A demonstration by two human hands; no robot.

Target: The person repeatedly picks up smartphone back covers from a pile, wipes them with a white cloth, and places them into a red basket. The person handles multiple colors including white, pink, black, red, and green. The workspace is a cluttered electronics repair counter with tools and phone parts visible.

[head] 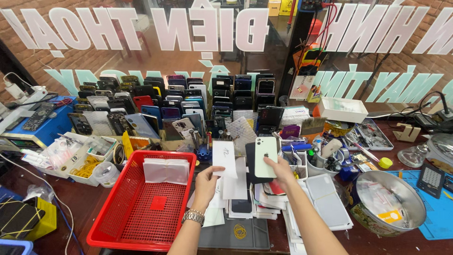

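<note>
My left hand [206,182], with a metal watch on the wrist, holds up a white slip of paper [224,158] by its lower edge. My right hand [280,171] grips a white phone [265,157] upright, its back toward me, with a dark flat piece behind it. Both are raised over a heap of white packets and phone parts [245,198] on the bench. Just left of my left hand stands a red plastic basket [123,230] with white packets [166,170] at its far end.
Rows of upright phones [174,106] fill the back of the bench before a lettered glass pane. White bins with yellow rubber bands [86,166] are at left, a round metal tin [390,202] and blue mat [441,217] at right, a grey mat [236,233] below.
</note>
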